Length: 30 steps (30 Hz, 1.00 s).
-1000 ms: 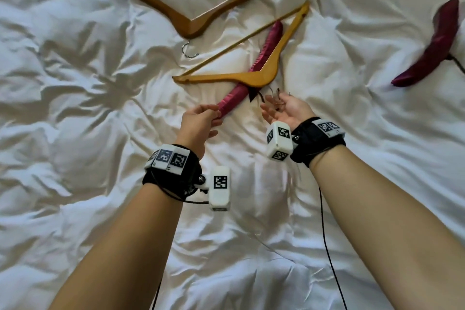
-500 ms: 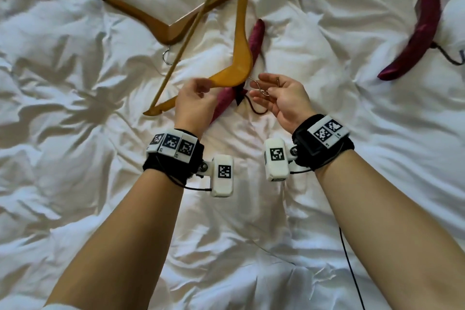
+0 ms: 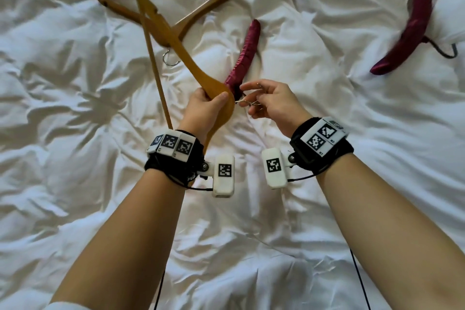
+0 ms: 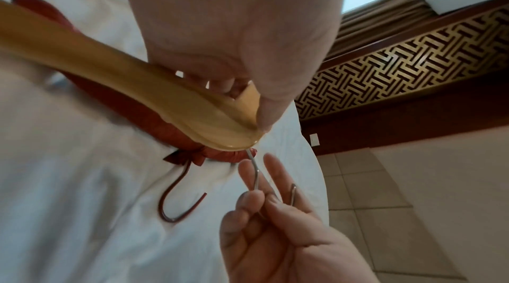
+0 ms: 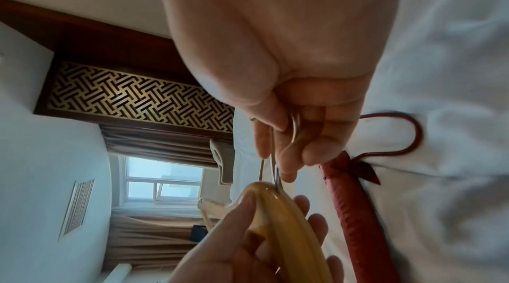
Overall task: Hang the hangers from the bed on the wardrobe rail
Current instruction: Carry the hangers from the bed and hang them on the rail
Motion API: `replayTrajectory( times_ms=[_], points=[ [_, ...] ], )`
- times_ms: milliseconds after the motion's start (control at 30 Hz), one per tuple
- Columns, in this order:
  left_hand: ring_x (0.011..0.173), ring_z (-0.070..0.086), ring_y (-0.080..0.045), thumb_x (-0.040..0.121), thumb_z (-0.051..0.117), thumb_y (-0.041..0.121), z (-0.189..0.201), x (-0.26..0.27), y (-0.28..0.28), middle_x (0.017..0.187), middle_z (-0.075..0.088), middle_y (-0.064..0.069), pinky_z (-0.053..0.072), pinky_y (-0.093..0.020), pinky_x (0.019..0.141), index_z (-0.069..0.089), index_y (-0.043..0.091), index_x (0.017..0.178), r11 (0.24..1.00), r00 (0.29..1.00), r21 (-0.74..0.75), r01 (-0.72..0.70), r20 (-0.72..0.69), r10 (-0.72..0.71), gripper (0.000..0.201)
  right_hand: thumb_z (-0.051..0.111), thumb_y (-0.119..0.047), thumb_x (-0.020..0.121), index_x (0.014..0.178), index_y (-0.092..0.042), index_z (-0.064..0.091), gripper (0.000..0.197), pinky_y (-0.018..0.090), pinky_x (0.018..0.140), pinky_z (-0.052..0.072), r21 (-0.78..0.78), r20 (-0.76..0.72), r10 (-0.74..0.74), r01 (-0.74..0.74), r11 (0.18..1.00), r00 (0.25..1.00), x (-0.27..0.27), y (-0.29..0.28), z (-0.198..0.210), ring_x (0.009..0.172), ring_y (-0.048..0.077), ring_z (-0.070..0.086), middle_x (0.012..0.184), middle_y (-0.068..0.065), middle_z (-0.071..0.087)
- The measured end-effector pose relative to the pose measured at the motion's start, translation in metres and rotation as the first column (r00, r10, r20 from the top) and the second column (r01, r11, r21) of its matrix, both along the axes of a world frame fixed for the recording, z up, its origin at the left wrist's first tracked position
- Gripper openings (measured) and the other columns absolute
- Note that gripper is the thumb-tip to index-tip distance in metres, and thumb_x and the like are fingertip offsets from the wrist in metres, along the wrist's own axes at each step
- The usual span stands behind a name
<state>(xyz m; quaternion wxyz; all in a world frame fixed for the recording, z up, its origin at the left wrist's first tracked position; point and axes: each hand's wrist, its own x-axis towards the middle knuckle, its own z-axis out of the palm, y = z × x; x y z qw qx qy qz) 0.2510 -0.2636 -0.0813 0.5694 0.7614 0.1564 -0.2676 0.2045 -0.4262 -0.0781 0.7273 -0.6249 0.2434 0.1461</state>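
Note:
My left hand (image 3: 206,106) grips the middle of a light wooden hanger (image 3: 176,45), lifted off the bed and turned on end; the same hanger (image 4: 132,85) (image 5: 278,211) shows in both wrist views. My right hand (image 3: 266,100) pinches its metal hook (image 3: 247,102) (image 4: 257,175) (image 5: 294,129). A darker wooden hanger (image 3: 201,10) lies flat on the bed behind it. A red padded hanger (image 3: 245,55) (image 4: 115,102) (image 5: 355,213) lies just beyond my hands. Another red padded hanger (image 3: 407,30) lies at the far right.
The crumpled white bedding (image 3: 75,133) covers the whole head view. A dark headboard with a gold lattice panel (image 4: 413,59) (image 5: 132,96), brown curtains and a window (image 5: 162,181) show in the wrist views. Tiled floor (image 4: 385,200) lies beside the bed.
The light wooden hanger has been lifted off the bed and swung from lying flat to standing on end. My left hand shifted its grip to the hanger's middle, and my right hand took its hook.

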Motion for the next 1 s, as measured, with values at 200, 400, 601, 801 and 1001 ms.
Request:
replayTrajectory(
  times_ms=[200, 400, 601, 801, 1001],
  points=[
    [0.1, 0.068, -0.03, 0.094, 0.064, 0.024, 0.019, -0.011, 0.004, 0.109, 0.07, -0.015, 0.057, -0.042, 0.086, 0.057, 0.004, 0.121, 0.988, 0.992, -0.108, -0.111, -0.074, 0.103, 0.034, 0.057, -0.012, 0.098, 0.128, -0.014, 0.056, 0.03, 0.028, 0.068, 0.054, 0.099, 0.044, -0.026, 0.021, 0.995, 0.999, -0.026, 0.01, 0.01, 0.081, 0.02, 0.064, 0.097, 0.009, 0.068],
    [0.088, 0.069, -0.022, 0.099, 0.055, 0.021, 0.068, -0.03, 0.0, 0.092, 0.072, -0.008, 0.057, -0.039, 0.084, 0.061, 0.004, 0.107, 0.912, 0.971, -0.336, -0.234, -0.126, 0.202, 0.02, 0.072, -0.021, 0.089, 0.134, -0.015, 0.053, 0.05, 0.026, 0.081, 0.054, -0.025, -0.034, 0.245, -0.246, 0.969, 0.969, -0.073, 0.03, 0.021, 0.096, 0.013, 0.065, 0.112, 0.007, 0.065],
    [0.089, 0.067, -0.024, 0.101, 0.051, 0.022, 0.125, -0.061, 0.007, 0.093, 0.069, -0.011, 0.055, -0.038, 0.078, 0.058, 0.002, 0.115, 0.776, 0.94, -0.531, -0.342, -0.198, 0.278, 0.025, 0.069, -0.029, 0.092, 0.132, -0.014, 0.058, 0.045, 0.01, 0.07, 0.047, -0.083, -0.028, 0.319, -0.32, 0.944, 0.947, -0.111, 0.039, 0.063, 0.098, 0.01, 0.063, 0.117, 0.006, 0.066],
    [0.083, 0.067, -0.02, 0.1, 0.053, 0.027, 0.188, -0.089, 0.036, 0.088, 0.068, -0.007, 0.057, -0.036, 0.07, 0.06, 0.008, 0.105, 0.637, 0.904, -0.654, -0.409, -0.193, 0.382, 0.022, 0.069, -0.02, 0.091, 0.12, -0.013, 0.064, 0.03, 0.03, 0.077, 0.053, -0.101, -0.008, 0.442, -0.441, 0.892, 0.897, -0.132, 0.056, 0.116, 0.09, 0.017, 0.068, 0.109, 0.012, 0.07],
    [0.086, 0.065, -0.021, 0.1, 0.051, 0.033, 0.24, -0.121, 0.074, 0.096, 0.065, -0.008, 0.057, -0.037, 0.074, 0.056, 0.009, 0.117, 0.621, 0.898, -0.691, -0.372, -0.096, 0.43, 0.03, 0.062, -0.018, 0.096, 0.108, -0.013, 0.067, 0.015, 0.031, 0.066, 0.053, -0.129, 0.084, 0.449, -0.437, 0.89, 0.89, -0.148, 0.089, 0.169, 0.075, 0.018, 0.07, 0.087, 0.006, 0.072]
  ],
)
